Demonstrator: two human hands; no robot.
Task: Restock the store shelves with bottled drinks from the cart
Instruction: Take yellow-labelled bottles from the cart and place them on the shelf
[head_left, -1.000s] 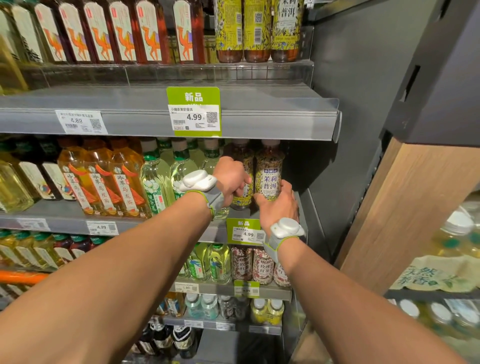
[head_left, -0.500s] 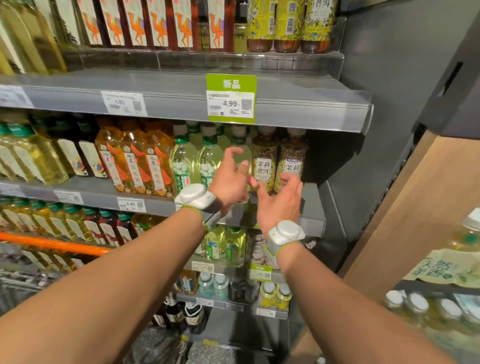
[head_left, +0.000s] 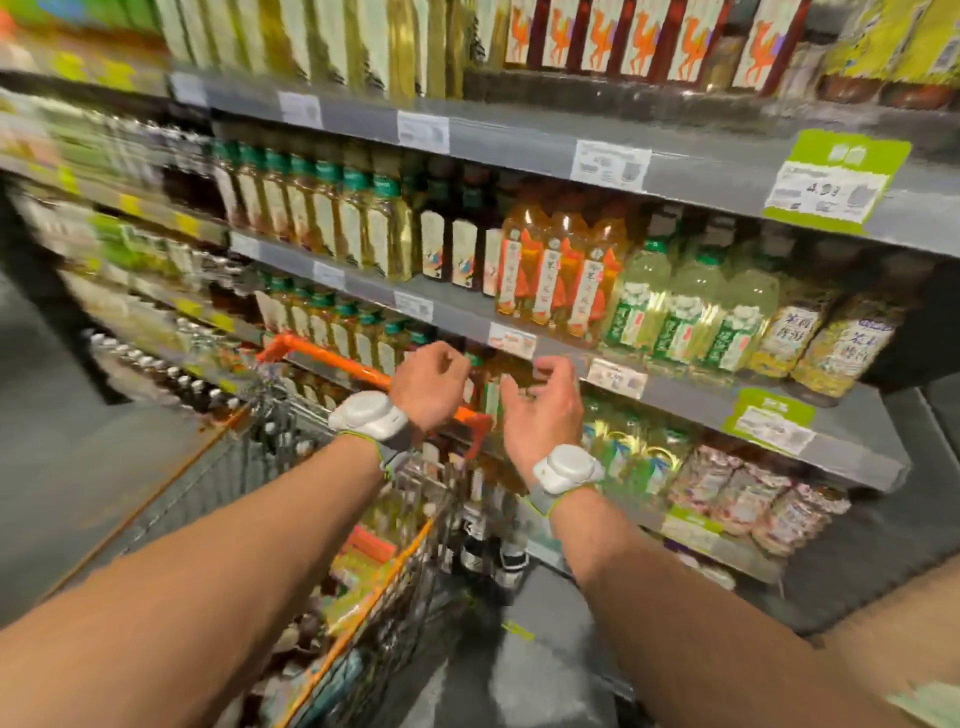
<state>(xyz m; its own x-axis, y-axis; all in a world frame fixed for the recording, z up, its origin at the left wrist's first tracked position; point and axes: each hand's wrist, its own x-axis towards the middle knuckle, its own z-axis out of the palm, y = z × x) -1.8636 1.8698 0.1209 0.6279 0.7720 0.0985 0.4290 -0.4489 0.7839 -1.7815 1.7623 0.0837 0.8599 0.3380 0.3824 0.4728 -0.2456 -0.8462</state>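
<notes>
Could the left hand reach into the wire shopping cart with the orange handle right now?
Probably yes. The left hand is empty, fingers loose, seemingly just above the wire shopping cart, whose top looks open, with nothing in between.

This is a shop, a supermarket aisle for drinks. Grey metal shelves (head_left: 493, 141) run in several levels, each packed with rows of bottled drinks (head_left: 556, 270) facing outward. Paper price labels (head_left: 610, 165) sit on the shelf edges, and a green tag (head_left: 831, 182) shows a price beginning with 4.9. A wire shopping cart (head_left: 260, 457) with an orange handle (head_left: 332, 364) stands beside them.
</notes>
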